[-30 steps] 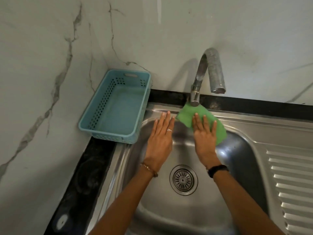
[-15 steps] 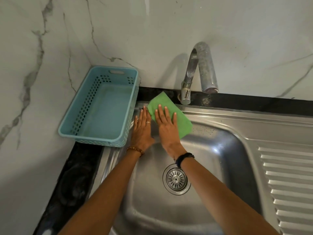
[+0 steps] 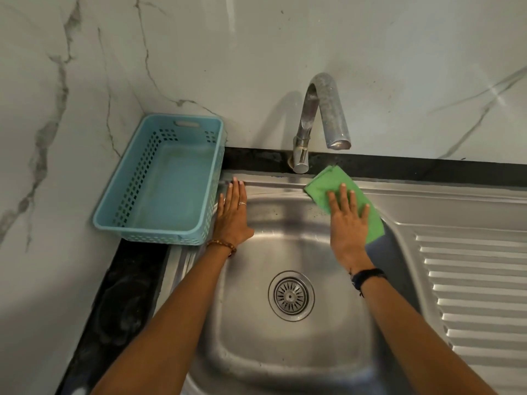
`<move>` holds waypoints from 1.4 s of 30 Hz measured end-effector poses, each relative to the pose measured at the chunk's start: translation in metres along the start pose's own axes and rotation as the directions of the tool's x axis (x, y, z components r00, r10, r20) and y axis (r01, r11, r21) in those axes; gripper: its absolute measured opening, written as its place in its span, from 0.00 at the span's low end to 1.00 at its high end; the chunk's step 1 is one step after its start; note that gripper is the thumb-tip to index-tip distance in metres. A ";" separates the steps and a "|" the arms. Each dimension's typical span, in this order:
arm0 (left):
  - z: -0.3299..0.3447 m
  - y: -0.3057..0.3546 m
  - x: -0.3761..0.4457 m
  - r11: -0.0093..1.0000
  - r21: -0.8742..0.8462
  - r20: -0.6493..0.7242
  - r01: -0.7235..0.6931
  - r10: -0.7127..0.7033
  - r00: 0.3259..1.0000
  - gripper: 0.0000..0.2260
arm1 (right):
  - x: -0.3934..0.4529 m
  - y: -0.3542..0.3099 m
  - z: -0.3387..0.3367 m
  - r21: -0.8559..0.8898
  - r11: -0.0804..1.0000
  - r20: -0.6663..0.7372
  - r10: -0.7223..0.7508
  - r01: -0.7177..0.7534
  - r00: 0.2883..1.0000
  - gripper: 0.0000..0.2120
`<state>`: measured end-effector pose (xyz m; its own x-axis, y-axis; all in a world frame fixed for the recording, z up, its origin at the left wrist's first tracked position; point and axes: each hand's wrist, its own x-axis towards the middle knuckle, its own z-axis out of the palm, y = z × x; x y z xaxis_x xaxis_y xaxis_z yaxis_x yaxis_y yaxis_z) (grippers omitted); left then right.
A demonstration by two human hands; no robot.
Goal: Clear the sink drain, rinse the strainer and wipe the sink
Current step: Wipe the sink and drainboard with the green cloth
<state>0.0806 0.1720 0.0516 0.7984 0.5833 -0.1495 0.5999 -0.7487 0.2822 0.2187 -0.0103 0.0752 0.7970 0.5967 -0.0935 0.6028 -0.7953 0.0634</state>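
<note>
A steel sink (image 3: 285, 354) fills the lower middle, with the round strainer (image 3: 291, 295) seated in its drain. My right hand (image 3: 348, 223) lies flat, fingers spread, pressing a folded green cloth (image 3: 325, 185) against the sink's back right rim, just right of the tap base. My left hand (image 3: 232, 215) rests flat and empty on the sink's back left corner, beside the basket. The curved metal tap (image 3: 322, 115) stands over the back rim; no water runs from it.
An empty light-blue perforated basket (image 3: 159, 181) sits on the black counter (image 3: 122, 295) in the left corner. A ribbed steel drainboard (image 3: 470, 295) extends to the right. Marble walls close in at the back and left.
My right hand has slid the green cloth rightwards along the back rim, from the left corner to right of the tap. My left hand stayed at the back left corner.
</note>
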 end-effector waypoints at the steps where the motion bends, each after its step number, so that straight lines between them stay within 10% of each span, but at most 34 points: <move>1: 0.001 0.000 0.000 1.000 -0.004 -0.001 -0.005 0.005 1.000 0.48 | -0.002 -0.001 -0.001 0.033 0.999 0.003 0.017 -0.017 1.000 0.39; 13: 0.002 -0.004 0.006 1.000 -0.007 0.047 -0.008 0.009 0.999 0.50 | 0.006 -0.110 0.006 0.113 0.933 -0.017 -0.342 0.341 0.940 0.41; 23: 0.016 0.003 -0.002 0.995 0.083 -0.147 0.047 -0.034 0.988 0.48 | 0.002 0.070 -0.005 -0.102 0.993 0.061 0.071 -0.065 0.996 0.38; 28: 0.020 0.039 -0.009 0.983 0.155 -0.119 -0.104 0.123 0.985 0.43 | 0.004 0.040 -0.016 0.053 0.962 0.147 0.257 -0.268 0.955 0.35; 35: 0.033 0.136 0.004 0.936 0.149 -0.093 -0.320 0.336 0.937 0.37 | 0.006 0.048 -0.006 -0.013 1.000 0.071 -0.012 0.013 0.997 0.37; 42: 0.045 0.182 0.007 0.981 0.136 -0.022 -0.136 0.140 0.990 0.38 | 0.010 0.151 -0.013 0.026 0.999 0.140 0.019 -0.023 0.990 0.32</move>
<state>0.1982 0.0255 0.0594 0.8731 0.4796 -0.0875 0.4875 -0.8566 0.1688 0.3181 -0.1225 0.0965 0.7952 0.5607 -0.2306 0.5835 -0.8111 0.0400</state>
